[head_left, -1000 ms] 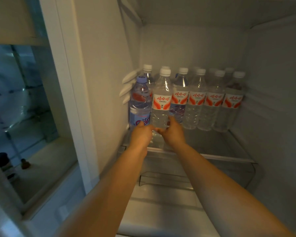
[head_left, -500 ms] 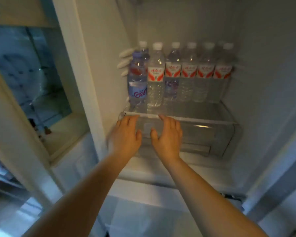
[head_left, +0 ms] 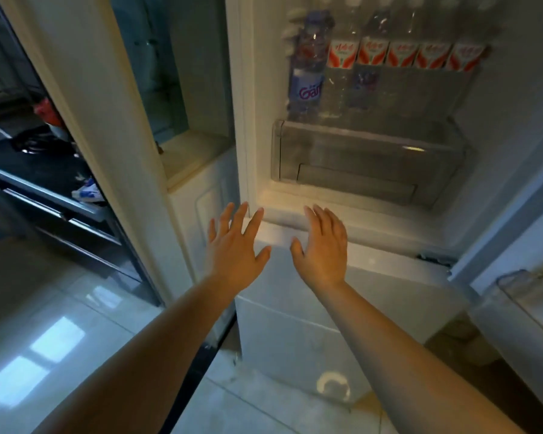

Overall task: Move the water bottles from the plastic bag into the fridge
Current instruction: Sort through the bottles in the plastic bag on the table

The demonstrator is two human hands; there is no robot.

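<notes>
A person's left hand (head_left: 232,245) and right hand (head_left: 322,245) reach out side by side, palms down, in front of an open fridge (head_left: 264,170); the fingers of both hands are straight and spread apart, and neither hand holds anything. Both hands hang near the fridge's lower front edge, with the left hand's fingertips (head_left: 243,208) close to the corner of the door frame; whether they touch it cannot be told from this angle. Well above the hands, a row of water bottles (head_left: 402,54) with red and white labels stands upright on a shelf inside the fridge, packed side by side. At the left end of the row stands a bottle with a purple label (head_left: 306,73), just beside the inner left wall. Behind the front row more bottles seem to stand, though the motion blur makes that hard to confirm. Under the shelf sits a clear plastic drawer (head_left: 367,158), pushed in. To the left of the fridge a white cabinet (head_left: 198,170) meets its side, and farther left a dark stovetop (head_left: 44,158) lies beyond a pale door frame (head_left: 85,104). The floor (head_left: 44,324) below is glossy tile with bright window reflections
</notes>
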